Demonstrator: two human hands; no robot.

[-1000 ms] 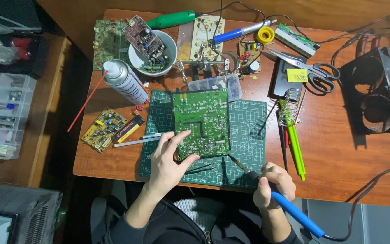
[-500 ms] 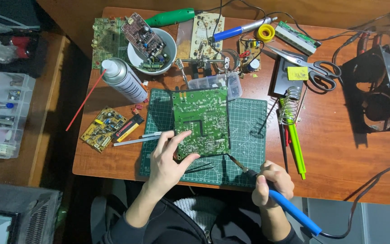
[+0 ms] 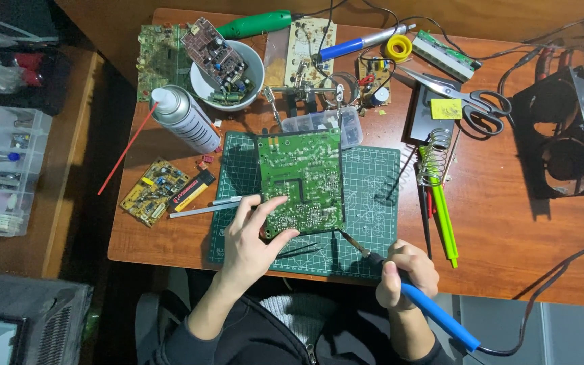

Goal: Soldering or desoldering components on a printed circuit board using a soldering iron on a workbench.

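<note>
A green circuit board [image 3: 301,181] lies solder side up on a green cutting mat [image 3: 372,203]. My left hand [image 3: 255,236] grips the board's near left corner, thumb on its lower edge. My right hand [image 3: 405,274] holds a blue-handled soldering iron [image 3: 434,312] like a pen. Its tip points up and left at the board's near right corner. Black tweezers [image 3: 299,250] lie on the mat just below the board.
A spray can [image 3: 184,118], a white bowl [image 3: 228,66] holding boards, a yellow board [image 3: 153,191], a clear parts box [image 3: 320,124], scissors [image 3: 471,101], a coiled iron stand [image 3: 430,159], green and red pens [image 3: 444,216] and a black fan [image 3: 562,132] crowd the wooden table.
My hands and the tools have held almost still; only the view has shifted slightly.
</note>
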